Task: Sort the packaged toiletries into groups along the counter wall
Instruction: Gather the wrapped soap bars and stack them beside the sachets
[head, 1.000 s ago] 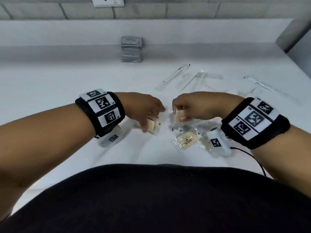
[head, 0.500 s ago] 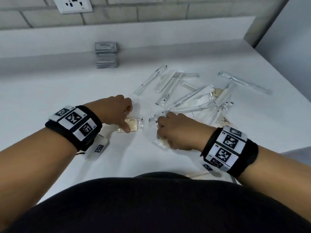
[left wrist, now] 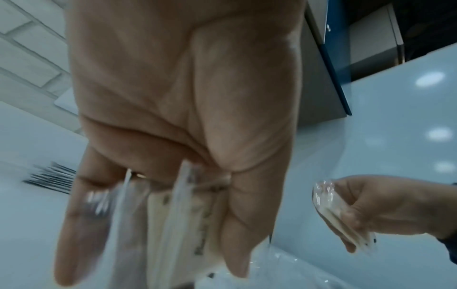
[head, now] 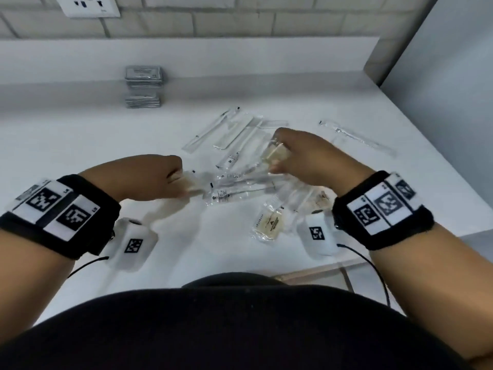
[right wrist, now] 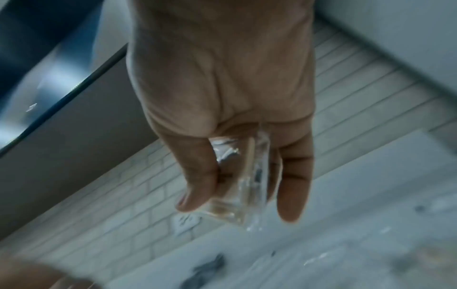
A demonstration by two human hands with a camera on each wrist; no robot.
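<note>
1. Right hand [head: 309, 153] is raised above the counter [head: 80, 145], thumb and fingers pinched on a small clear packet [head: 276, 154] with a beige bar inside; the right wrist view shows the same packet [right wrist: 245, 181] between thumb and fingers.
2. Left hand [head: 149, 177] is low over the counter, gripping a beige wrapped packet [left wrist: 183, 219] between thumb and fingers. Blurred in every view.
3. Between and beyond the hands: a loose heap of long clear sleeves [head: 234, 145].
4. One more beige bar packet [head: 269, 222] lies flat near the counter's front edge, just beside the right wrist.
5. One long sleeve [head: 354, 136] lies alone, off to the right.
6. A stack of grey sachets [head: 144, 86] sits against the back wall, well apart from the heap.
</note>
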